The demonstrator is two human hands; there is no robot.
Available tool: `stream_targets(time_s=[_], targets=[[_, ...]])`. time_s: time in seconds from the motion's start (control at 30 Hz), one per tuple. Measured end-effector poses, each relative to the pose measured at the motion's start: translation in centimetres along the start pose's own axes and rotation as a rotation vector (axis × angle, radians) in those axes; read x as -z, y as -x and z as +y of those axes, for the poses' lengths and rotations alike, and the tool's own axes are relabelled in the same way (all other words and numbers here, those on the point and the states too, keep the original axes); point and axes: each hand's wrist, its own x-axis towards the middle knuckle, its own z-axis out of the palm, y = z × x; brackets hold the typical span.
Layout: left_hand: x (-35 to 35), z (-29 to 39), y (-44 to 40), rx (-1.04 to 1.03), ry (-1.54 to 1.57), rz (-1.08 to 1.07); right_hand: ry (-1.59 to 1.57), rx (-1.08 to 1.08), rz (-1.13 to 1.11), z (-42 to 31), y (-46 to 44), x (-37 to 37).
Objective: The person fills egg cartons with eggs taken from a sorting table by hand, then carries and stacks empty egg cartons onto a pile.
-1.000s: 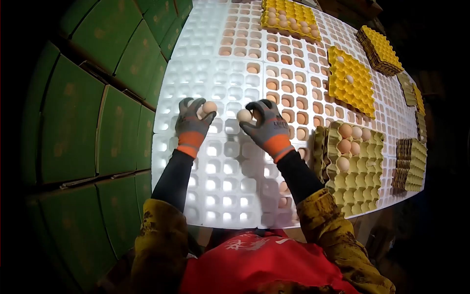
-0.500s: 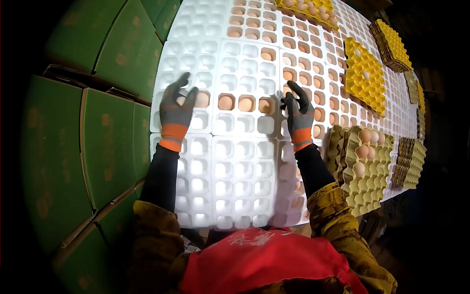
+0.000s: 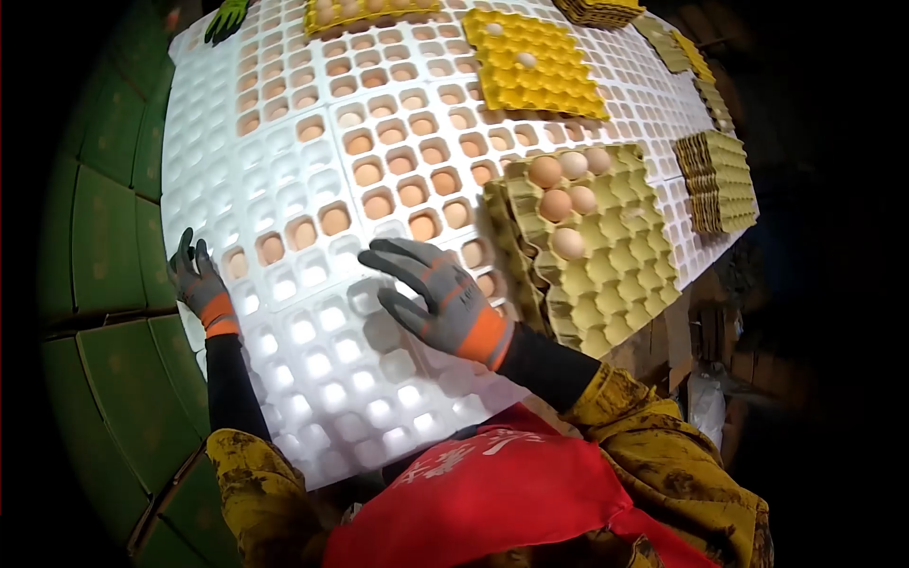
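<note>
My left hand [image 3: 199, 282], in a grey glove with an orange cuff, is at the left edge of the white foam egg trays [image 3: 317, 312]. Its fingers are apart beside an egg [image 3: 236, 263] at the left end of a short row. My right hand [image 3: 440, 295], gloved alike, hovers over unfilled cells with fingers stretched out and nothing in them. Brown eggs [image 3: 377, 204] fill many cells beyond it. To its right, a stack of pulp egg trays [image 3: 615, 284] carries several loose eggs [image 3: 557, 204] on top.
Yellow egg trays [image 3: 540, 80] lie across the foam, one with two eggs. More pulp trays [image 3: 720, 180] are stacked at the far right. Green cartons [image 3: 109, 237] line the left side. Another person's green-gloved hand [image 3: 227, 17] shows at the top left.
The view has turned rightward. My right hand has moved from the egg-filled cells to unfilled cells nearer me, its fingers now extended. Another person's green glove has come into view.
</note>
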Motion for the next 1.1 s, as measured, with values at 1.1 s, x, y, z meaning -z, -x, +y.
stream_targets(time_s=[1.1], targets=[[-9.6, 46.7, 13.1, -0.513, -0.238, -0.74, -1.087, -0.294, 0.124, 16.7, 6.8, 29.6]])
